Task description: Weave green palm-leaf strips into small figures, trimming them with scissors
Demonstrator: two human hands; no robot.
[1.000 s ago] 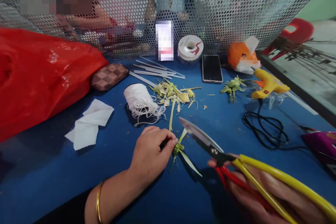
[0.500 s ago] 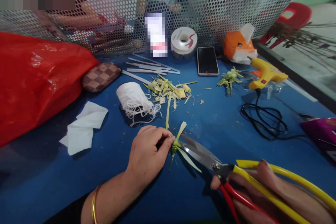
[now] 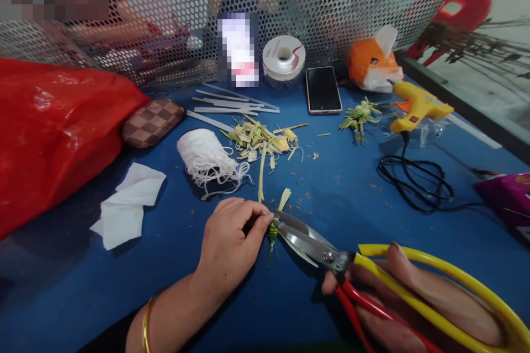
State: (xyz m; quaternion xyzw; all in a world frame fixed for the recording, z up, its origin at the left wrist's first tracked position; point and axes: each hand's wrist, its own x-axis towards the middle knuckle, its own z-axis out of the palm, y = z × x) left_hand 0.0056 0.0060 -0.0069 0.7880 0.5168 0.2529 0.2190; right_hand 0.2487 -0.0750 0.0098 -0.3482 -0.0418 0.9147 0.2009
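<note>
Woven green leaf-strip knot (image 3: 273,230) lies low in the centre of the frame on the blue table (image 3: 351,193). The fingers of the left hand (image 3: 232,237) pinch it at its left side. The right hand (image 3: 414,303), at lower right, has its fingers closed through the loops of the yellow-and-red-handled steel scissors (image 3: 308,240). The blades stand slightly apart right at the knot, around one of its loose strips.

The trimming looks under way rather than finished, since several pale strip ends stick out of the knot uncut. A heap of yellow-green leaf clippings (image 3: 259,140) above it, and a second spiky woven leaf piece (image 3: 356,117) beside the yellow glue gun (image 3: 416,106), suggest that some cutting and one piece are already done.

The white ribbon spool (image 3: 284,55) at top centre carries print too small to read. The upright card (image 3: 238,49) to its left is blurred out, and no brand can be made out anywhere.
</note>
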